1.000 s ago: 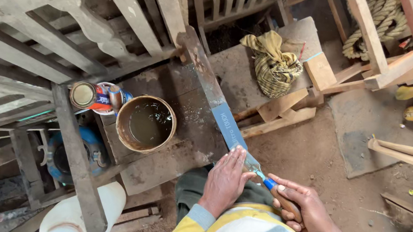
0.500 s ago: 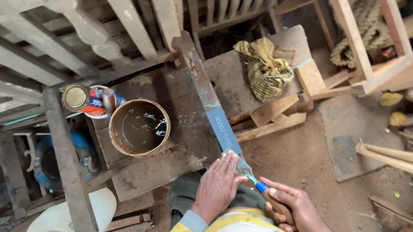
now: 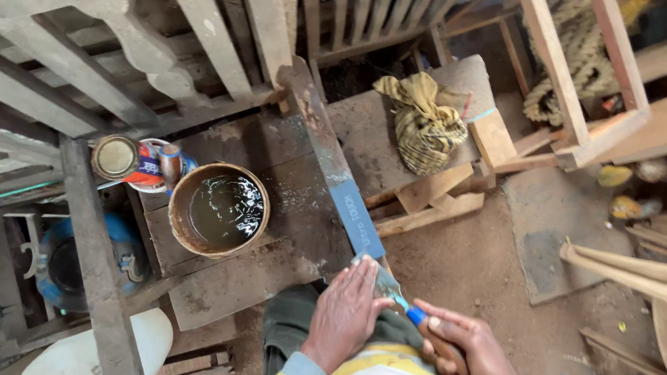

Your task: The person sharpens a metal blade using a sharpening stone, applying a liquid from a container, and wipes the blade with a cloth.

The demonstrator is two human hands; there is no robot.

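Pressing flat with fingers together, my left hand [image 3: 347, 312] lies on the near end of a long metal blade [image 3: 334, 176], low in the frame's centre. My right hand [image 3: 467, 357], beside it at lower right, has its fingers curled around a blue-handled tool [image 3: 411, 313] whose tip meets the blade under the left palm. The blade runs up toward the top centre across a wooden bench [image 3: 263, 277]. Left of it stands a rusty round tin [image 3: 219, 210] holding dark, glistening liquid. Further left, a small can [image 3: 118, 159] lies on its side, its lid on.
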